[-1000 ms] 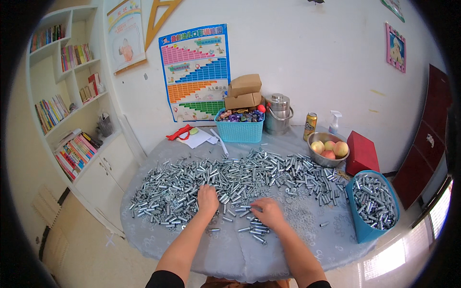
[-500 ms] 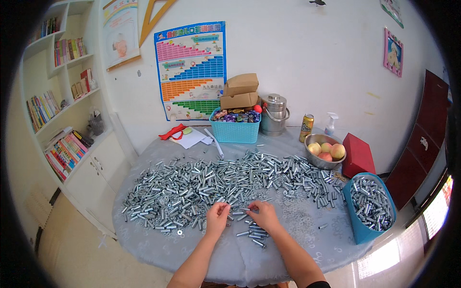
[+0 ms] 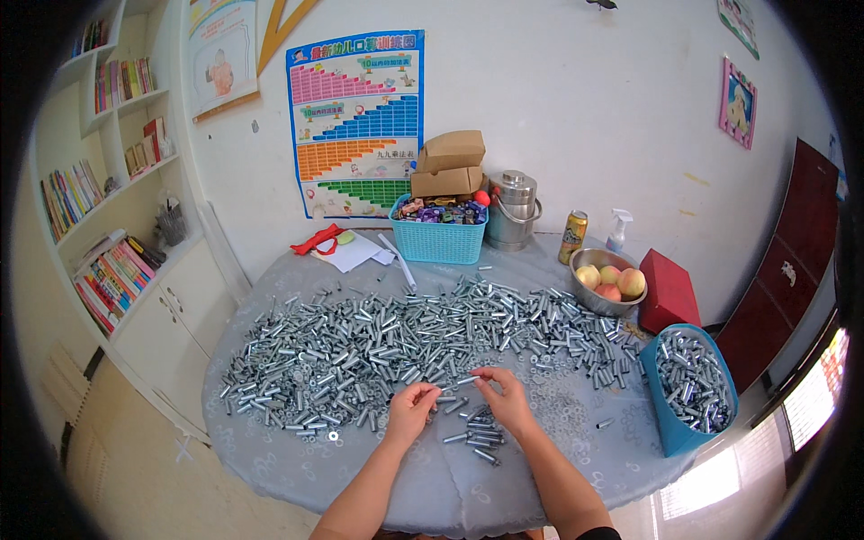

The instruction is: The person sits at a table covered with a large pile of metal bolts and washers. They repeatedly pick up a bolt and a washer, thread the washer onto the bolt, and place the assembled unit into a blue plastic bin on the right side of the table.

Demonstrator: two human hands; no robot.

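Close together at the near edge of a metal pile, my two hands work with closed fingers. My left hand [image 3: 411, 411] is pinched at the fingertips; whatever small part it holds is too hidden to name. Between the fingertips of my right hand [image 3: 506, 399] is a short silver metal sleeve [image 3: 467, 381], pointing toward the left hand. A small group of bolts with sleeves [image 3: 474, 438] lies on the cloth just below and between the hands. Beyond them spreads a wide pile of loose silver sleeves and bolts [image 3: 360, 337], with flat washers [image 3: 562, 418] scattered to the right.
A blue bin [image 3: 673, 434] full of metal parts stands at the right table edge. Behind are a metal bowl [image 3: 605, 304] of peaches, a red box [image 3: 668, 290], a can [image 3: 573, 237], a spray bottle [image 3: 618, 230], a steel pot [image 3: 513, 211] and a turquoise basket [image 3: 436, 243].
My right hand has lifted slightly up and rightward, and the sleeve at its fingertips shows more clearly. My left hand has shifted little. The view has tilted slightly.
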